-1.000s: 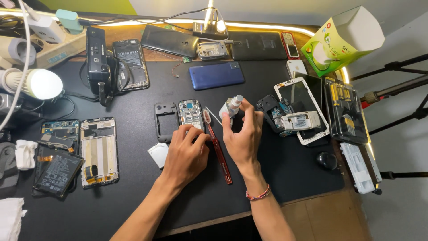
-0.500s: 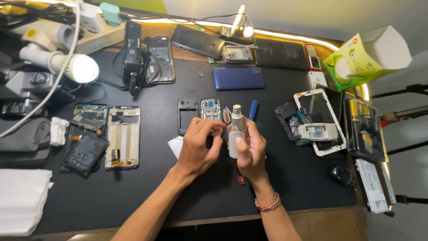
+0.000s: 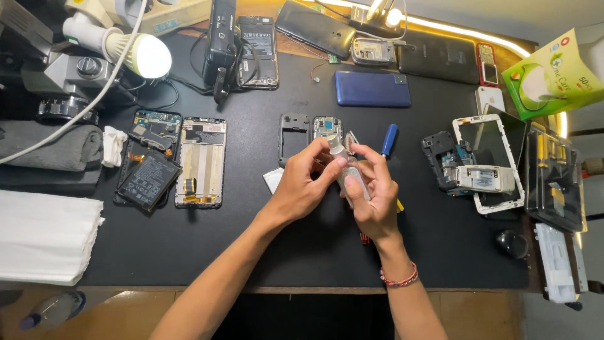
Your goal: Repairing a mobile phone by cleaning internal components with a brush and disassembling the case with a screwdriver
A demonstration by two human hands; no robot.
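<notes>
Bottle (image 3: 350, 174), small and clear, gripped in right hand (image 3: 376, 200), fingers wrapped round the body. Long axis tilts, cap end up-left toward left hand (image 3: 301, 187), whose fingertips pinch the cap. Both hands closed on it, held above black mat (image 3: 207, 245), mid-table. Just behind: bare phone board (image 3: 327, 128), black phone frame (image 3: 294, 135), blue-handled screwdriver (image 3: 389, 140). Opened white phone (image 3: 487, 165) well off right.
</notes>
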